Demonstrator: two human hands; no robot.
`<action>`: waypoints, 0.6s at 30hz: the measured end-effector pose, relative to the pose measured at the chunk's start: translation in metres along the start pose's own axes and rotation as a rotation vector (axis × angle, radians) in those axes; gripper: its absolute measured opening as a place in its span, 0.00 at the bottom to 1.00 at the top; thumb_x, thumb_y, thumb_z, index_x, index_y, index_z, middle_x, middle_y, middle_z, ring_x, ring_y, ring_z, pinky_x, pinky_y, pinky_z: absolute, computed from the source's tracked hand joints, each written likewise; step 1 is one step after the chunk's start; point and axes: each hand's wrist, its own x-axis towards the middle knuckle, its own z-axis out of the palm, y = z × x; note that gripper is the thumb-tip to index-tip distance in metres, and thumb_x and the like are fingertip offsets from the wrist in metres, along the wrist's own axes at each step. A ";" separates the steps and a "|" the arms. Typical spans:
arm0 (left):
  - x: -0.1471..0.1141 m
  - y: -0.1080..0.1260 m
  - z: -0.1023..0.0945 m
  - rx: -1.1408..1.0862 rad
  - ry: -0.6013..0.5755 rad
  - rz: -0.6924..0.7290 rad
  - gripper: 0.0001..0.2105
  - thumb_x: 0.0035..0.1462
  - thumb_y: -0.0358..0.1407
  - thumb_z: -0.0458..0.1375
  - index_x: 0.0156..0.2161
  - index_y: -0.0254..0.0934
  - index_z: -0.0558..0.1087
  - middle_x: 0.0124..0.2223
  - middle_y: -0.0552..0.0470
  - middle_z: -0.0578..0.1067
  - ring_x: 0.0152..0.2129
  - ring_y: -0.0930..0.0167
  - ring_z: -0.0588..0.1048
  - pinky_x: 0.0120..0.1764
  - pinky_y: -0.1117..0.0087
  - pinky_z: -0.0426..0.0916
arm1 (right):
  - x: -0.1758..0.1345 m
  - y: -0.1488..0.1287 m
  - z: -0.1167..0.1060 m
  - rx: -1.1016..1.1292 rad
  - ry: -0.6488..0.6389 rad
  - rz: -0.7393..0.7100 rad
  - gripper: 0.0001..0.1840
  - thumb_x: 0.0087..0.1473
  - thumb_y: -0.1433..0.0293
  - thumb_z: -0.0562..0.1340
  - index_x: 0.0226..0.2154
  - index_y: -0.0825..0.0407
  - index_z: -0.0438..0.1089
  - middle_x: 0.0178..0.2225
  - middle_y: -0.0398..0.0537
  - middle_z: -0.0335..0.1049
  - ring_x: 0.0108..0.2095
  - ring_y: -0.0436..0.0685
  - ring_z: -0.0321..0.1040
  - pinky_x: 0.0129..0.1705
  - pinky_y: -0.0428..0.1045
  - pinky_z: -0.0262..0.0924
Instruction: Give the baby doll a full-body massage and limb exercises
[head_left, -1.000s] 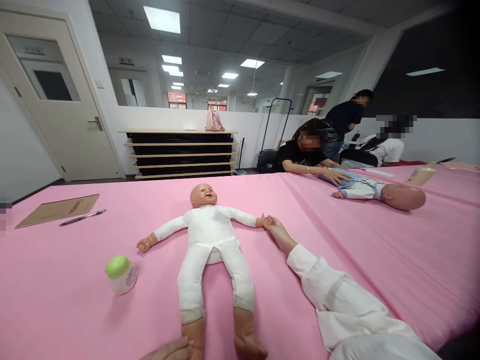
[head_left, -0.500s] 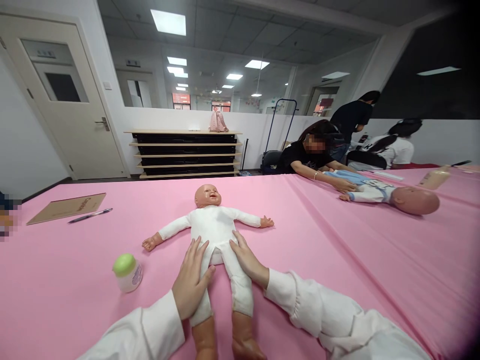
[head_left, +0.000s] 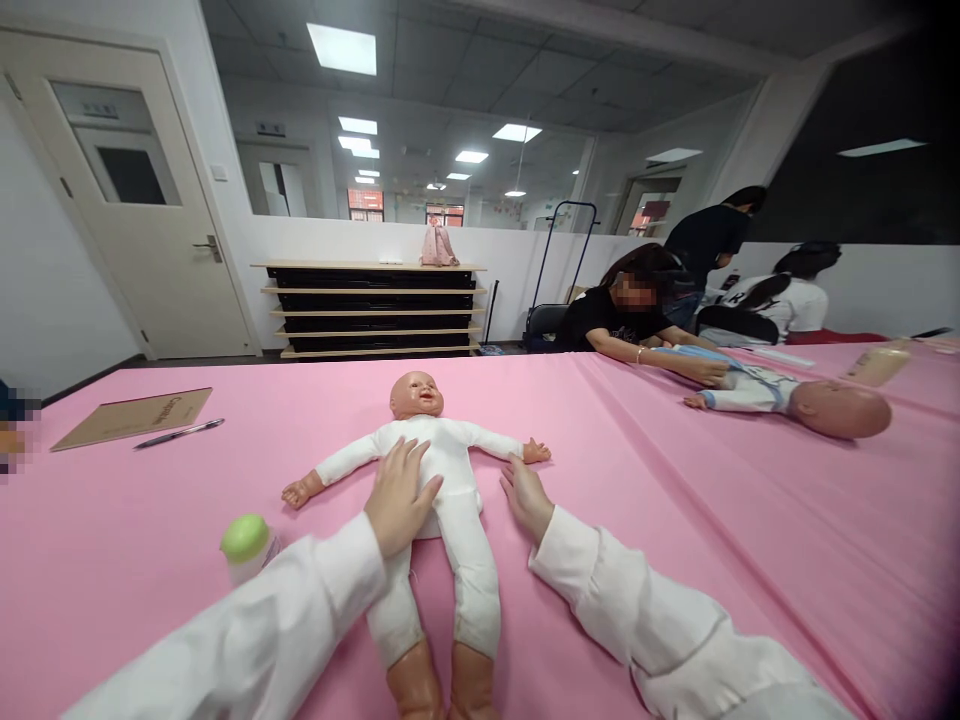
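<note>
A baby doll [head_left: 450, 455] in white lies face up mid-desk [head_left: 622, 470], head toward the far edge, feet toward the near edge. The left hand [head_left: 403, 497], fingers extended and slightly parted, lies over its torso. The right hand [head_left: 529, 497], fingers loosely extended, is just beside the doll's outstretched arm [head_left: 496, 444]; contact is unclear. Toward the desk's left edge are a green-lidded jar [head_left: 246, 540], pen [head_left: 180, 433] and brown booklet [head_left: 135, 417].

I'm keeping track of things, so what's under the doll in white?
Pink cloth shows around the doll and between its legs; whatever lies directly beneath is covered, so I can't tell.
</note>
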 end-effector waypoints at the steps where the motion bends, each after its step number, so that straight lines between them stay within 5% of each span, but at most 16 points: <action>1: 0.018 0.009 0.003 -0.005 -0.025 0.049 0.22 0.57 0.38 0.47 0.56 0.33 0.59 0.59 0.43 0.60 0.59 0.63 0.52 0.59 0.54 0.47 | 0.009 -0.003 -0.002 0.046 0.039 0.066 0.19 0.48 0.54 0.53 0.39 0.45 0.63 0.45 0.51 0.65 0.52 0.58 0.60 0.53 0.56 0.58; 5: 0.086 0.048 0.039 -0.007 -0.175 0.133 0.23 0.54 0.32 0.50 0.56 0.28 0.58 0.57 0.41 0.62 0.55 0.67 0.59 0.57 0.66 0.50 | 0.022 -0.016 -0.003 0.181 0.041 0.095 0.16 0.46 0.53 0.56 0.33 0.46 0.63 0.39 0.51 0.68 0.48 0.57 0.65 0.52 0.54 0.60; 9: 0.128 0.076 0.087 0.013 -0.253 0.093 0.21 0.55 0.35 0.51 0.53 0.28 0.61 0.54 0.37 0.65 0.53 0.62 0.61 0.56 0.61 0.51 | 0.021 -0.023 -0.008 0.267 0.001 0.105 0.17 0.44 0.54 0.60 0.31 0.48 0.64 0.33 0.51 0.70 0.41 0.60 0.69 0.46 0.55 0.65; 13: 0.132 0.075 0.116 0.012 -0.290 0.053 0.18 0.59 0.40 0.46 0.49 0.30 0.66 0.48 0.39 0.71 0.48 0.61 0.66 0.55 0.52 0.50 | 0.029 -0.025 -0.016 0.304 0.027 0.151 0.11 0.44 0.59 0.59 0.29 0.49 0.64 0.30 0.48 0.71 0.36 0.57 0.70 0.42 0.54 0.67; 18: 0.118 0.061 0.124 -0.018 -0.193 0.102 0.20 0.60 0.42 0.43 0.52 0.34 0.63 0.51 0.43 0.67 0.50 0.64 0.63 0.52 0.61 0.55 | 0.033 -0.019 -0.018 0.228 0.066 0.069 0.10 0.42 0.61 0.60 0.29 0.48 0.66 0.31 0.47 0.72 0.35 0.56 0.70 0.39 0.53 0.68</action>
